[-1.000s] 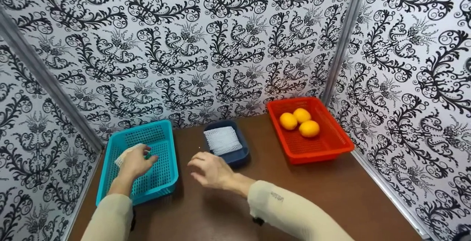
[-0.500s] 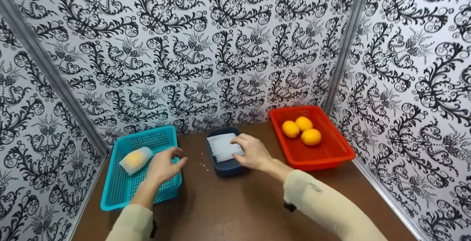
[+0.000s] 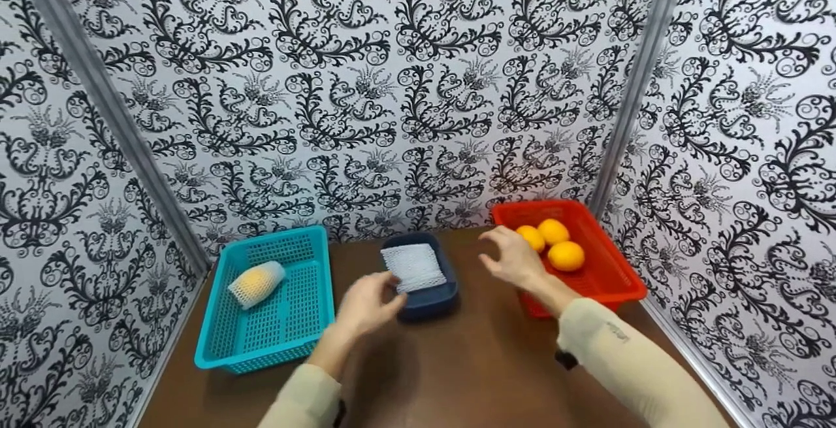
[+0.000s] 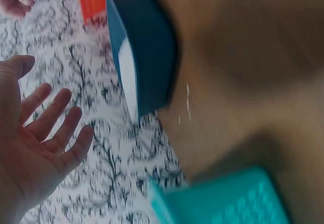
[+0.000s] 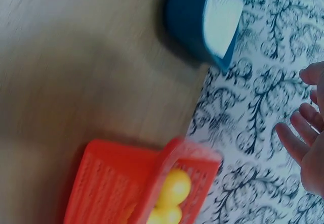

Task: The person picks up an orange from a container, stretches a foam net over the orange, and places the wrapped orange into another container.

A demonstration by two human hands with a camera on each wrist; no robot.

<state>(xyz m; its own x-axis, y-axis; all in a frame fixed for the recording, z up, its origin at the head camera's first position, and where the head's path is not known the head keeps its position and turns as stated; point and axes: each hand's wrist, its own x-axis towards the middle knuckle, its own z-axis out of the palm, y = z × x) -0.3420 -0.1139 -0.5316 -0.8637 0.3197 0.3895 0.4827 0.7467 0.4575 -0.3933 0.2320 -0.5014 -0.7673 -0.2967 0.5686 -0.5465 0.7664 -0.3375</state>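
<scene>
My left hand (image 3: 366, 304) is over the table at the near left side of a dark blue tray (image 3: 428, 307) holding white foam net sleeves (image 3: 415, 268). Its fingers are spread in the left wrist view and hold nothing. At the left rim of the red basket (image 3: 614, 281), my right hand (image 3: 516, 261) hovers with loosely bent fingers and nothing in them. Three round orange-yellow fruits lie in that basket; one fruit (image 3: 566, 256) shows whole, and the hand partly covers another. A fruit in a white foam net (image 3: 257, 283) lies in the turquoise basket (image 3: 209, 323).
The brown table (image 3: 450, 376) meets patterned walls (image 3: 366, 88) at the back and both sides. Small pale scraps (image 4: 188, 102) lie on the table between the blue tray and the turquoise basket.
My left hand has moved right, from over the turquoise basket to beside the blue tray, uncovering the netted fruit. My right hand has passed over the tray to the red basket.
</scene>
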